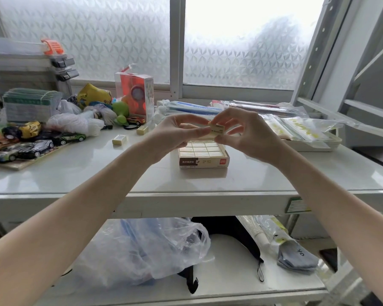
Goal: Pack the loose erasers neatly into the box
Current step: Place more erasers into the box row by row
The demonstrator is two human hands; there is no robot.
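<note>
An open cream box (205,161) with a brown label stands in the middle of the white table, holding rows of wrapped erasers. Above its far end, both hands hold one cream eraser (217,128). My left hand (177,134) pinches its left end. My right hand (245,133) pinches it from the right with thumb and fingertips. Two loose erasers lie on the table to the left: one (119,139) nearer, another (142,130) farther back.
Toy cars (38,144) on a board, white bags and an orange packaged toy (135,96) crowd the left of the table. Plastic-sleeved packets and a tray (301,131) lie right. The lower shelf holds a plastic bag (146,250) and dark items.
</note>
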